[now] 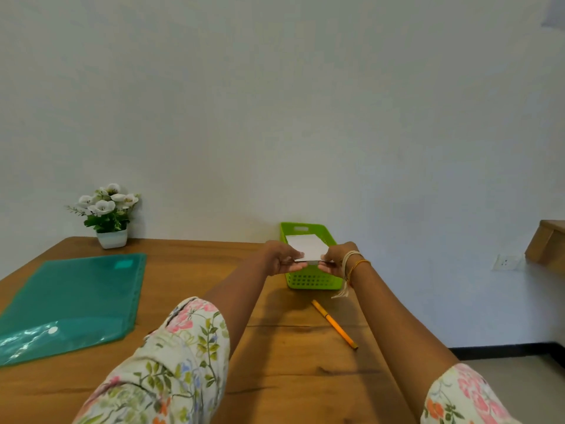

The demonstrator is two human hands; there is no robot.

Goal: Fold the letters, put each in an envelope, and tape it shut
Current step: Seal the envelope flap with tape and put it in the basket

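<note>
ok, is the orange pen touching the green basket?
Apart. The head view shows bare table between the orange pen and the green basket.

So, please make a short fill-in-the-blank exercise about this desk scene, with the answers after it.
1. Both hands hold a white paper above the ____ basket.
2. The orange pen lies on the ____ table.
3. The flower pot stands behind the ____ plastic folder.

Missing words: green; wooden; teal
</note>
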